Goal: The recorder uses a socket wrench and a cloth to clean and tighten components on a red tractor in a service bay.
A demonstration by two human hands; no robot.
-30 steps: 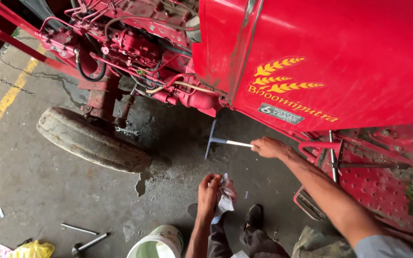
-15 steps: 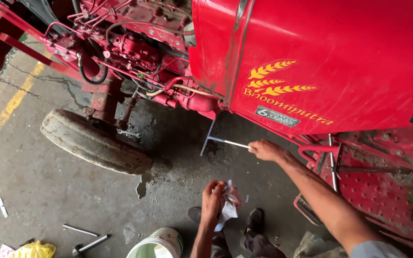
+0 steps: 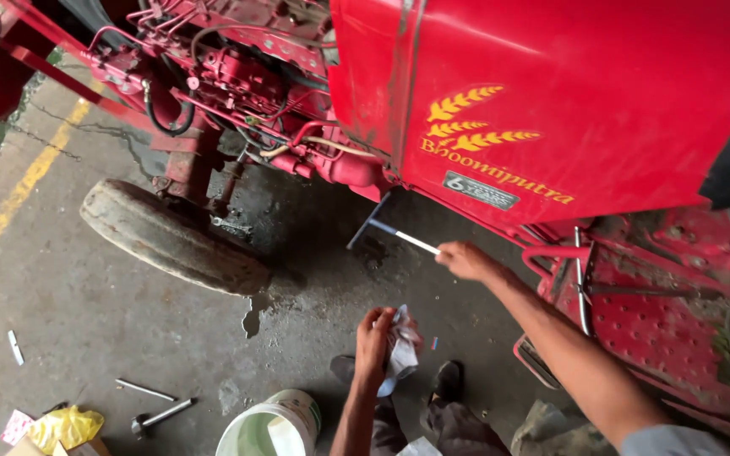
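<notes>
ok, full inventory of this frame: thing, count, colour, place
red metal tractor body: 1, red, top right
worn rubber front tyre: 1, grey-black, left of centre
white plastic bucket: 1, white, bottom centre
steel rod tools: 2, silver, floor bottom left
yellow plastic bag: 1, yellow, bottom left corner
yellow painted floor line: 1, yellow, left edge
T-handle wrench: 1, blue and silver, under the body
crumpled cloth rag: 1, white, in left hand
left hand: holds rag
right hand: grips wrench shaft

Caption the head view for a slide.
Right hand holds a T-handle wrench under the red tractor; left hand grips a rag.
</notes>
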